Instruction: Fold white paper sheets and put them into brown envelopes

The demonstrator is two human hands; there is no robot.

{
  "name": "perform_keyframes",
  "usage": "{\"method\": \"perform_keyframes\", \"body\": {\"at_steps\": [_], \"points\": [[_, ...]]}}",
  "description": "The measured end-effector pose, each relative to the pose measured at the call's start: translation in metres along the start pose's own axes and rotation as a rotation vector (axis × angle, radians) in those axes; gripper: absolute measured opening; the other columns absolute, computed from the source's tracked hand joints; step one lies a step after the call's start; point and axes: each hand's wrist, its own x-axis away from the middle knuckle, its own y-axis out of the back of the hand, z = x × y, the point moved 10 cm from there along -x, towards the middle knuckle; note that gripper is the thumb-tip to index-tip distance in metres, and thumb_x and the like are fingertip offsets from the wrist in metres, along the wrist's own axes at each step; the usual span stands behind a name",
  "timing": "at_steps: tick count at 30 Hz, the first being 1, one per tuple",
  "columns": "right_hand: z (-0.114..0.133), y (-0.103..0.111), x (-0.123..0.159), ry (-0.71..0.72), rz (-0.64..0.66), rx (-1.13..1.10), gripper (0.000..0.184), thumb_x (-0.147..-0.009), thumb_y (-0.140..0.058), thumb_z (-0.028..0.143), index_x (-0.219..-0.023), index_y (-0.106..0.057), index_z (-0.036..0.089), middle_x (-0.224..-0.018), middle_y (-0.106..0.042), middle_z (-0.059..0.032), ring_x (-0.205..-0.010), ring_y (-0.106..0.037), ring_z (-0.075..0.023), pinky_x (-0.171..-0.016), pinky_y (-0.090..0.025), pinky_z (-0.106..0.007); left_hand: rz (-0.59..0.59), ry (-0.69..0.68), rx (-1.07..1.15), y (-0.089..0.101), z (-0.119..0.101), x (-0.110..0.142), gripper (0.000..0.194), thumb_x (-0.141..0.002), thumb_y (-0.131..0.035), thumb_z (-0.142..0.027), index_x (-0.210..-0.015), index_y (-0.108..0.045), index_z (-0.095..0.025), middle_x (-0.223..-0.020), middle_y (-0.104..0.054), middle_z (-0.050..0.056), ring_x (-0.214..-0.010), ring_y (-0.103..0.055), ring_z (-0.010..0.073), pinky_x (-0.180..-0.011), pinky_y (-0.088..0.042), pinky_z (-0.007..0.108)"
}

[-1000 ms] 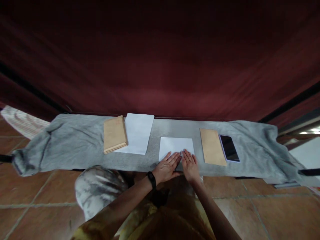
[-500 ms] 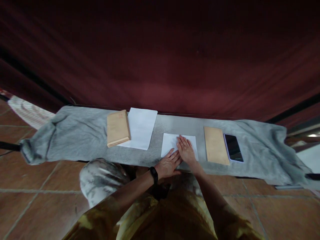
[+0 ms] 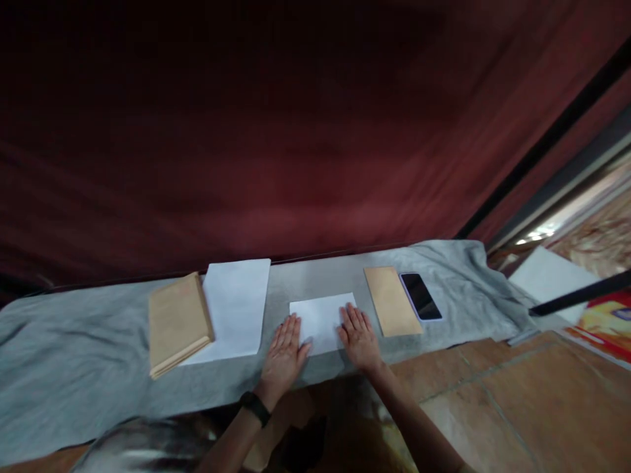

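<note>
A folded white sheet of paper (image 3: 323,314) lies on the grey cloth (image 3: 98,368) in front of me. My left hand (image 3: 284,355) rests flat at the sheet's left edge, fingers stretched out, a black band on its wrist. My right hand (image 3: 359,335) lies flat on the sheet's right part, fingers spread. Neither hand holds anything.
Left of the sheet lie a larger white sheet (image 3: 235,315) and a stack of brown envelopes (image 3: 177,322). To the right are a single brown envelope (image 3: 392,300) and a dark phone (image 3: 420,296). A dark red curtain (image 3: 276,144) hangs behind; tiled floor (image 3: 532,401) lies below.
My hands have slid apart, from together at the sheet's middle to its left and right sides. The camera has turned, shifting the view toward the right.
</note>
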Motion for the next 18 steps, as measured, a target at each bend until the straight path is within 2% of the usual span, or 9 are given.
{"method": "perform_keyframes", "body": {"at_steps": [3,7,11,15,18], "points": [[-0.014,0.009,-0.002,-0.111,-0.037,-0.004,0.049,-0.103,-0.040,0.030,-0.148,-0.045,0.011,-0.150,-0.049,-0.0177,-0.136,-0.047,-0.0298,-0.111,-0.039,-0.047,-0.061,0.070,-0.037,0.003,0.018,-0.003,0.071,-0.102,-0.028,-0.054,-0.152,-0.036,-0.004,-0.155,-0.041,0.022,-0.146,-0.037,0.0315,-0.117,-0.036,0.050],[-0.033,0.018,-0.012,-0.306,-0.017,0.005,0.045,-0.097,-0.046,0.023,-0.141,-0.051,0.013,-0.126,-0.064,-0.0175,-0.116,-0.060,-0.0292,-0.101,-0.046,-0.043,-0.096,0.062,-0.044,0.004,0.017,-0.003,0.074,-0.101,-0.025,-0.056,-0.150,-0.040,-0.003,-0.153,-0.044,0.023,-0.144,-0.040,0.0340,-0.115,-0.038,0.052],[-0.046,0.018,-0.021,-0.466,0.067,-0.074,0.041,-0.090,-0.054,0.018,-0.130,-0.057,0.013,-0.114,-0.066,-0.0152,-0.109,-0.062,-0.0279,-0.098,-0.047,-0.039,-0.123,0.037,-0.020,0.005,0.017,-0.002,0.073,-0.101,-0.024,-0.057,-0.152,-0.039,-0.006,-0.152,-0.046,0.022,-0.143,-0.042,0.0342,-0.114,-0.038,0.055],[-0.052,0.018,-0.023,-0.518,0.091,-0.171,0.027,-0.087,-0.054,0.013,-0.112,-0.064,0.011,-0.103,-0.069,-0.0155,-0.102,-0.065,-0.0268,-0.092,-0.049,-0.036,-0.126,0.007,0.018,0.006,0.019,-0.001,0.068,-0.101,-0.025,-0.056,-0.153,-0.039,-0.012,-0.151,-0.049,0.019,-0.142,-0.043,0.0333,-0.114,-0.038,0.056],[-0.050,0.021,-0.024,-0.484,0.090,-0.246,0.018,-0.085,-0.054,0.010,-0.097,-0.066,0.015,-0.092,-0.072,-0.0095,-0.089,-0.068,-0.0218,-0.081,-0.050,-0.029,-0.126,0.001,0.045,0.007,0.020,0.000,0.067,-0.102,-0.026,-0.055,-0.153,-0.038,-0.014,-0.150,-0.050,0.018,-0.142,-0.044,0.0332,-0.115,-0.038,0.055]]}}
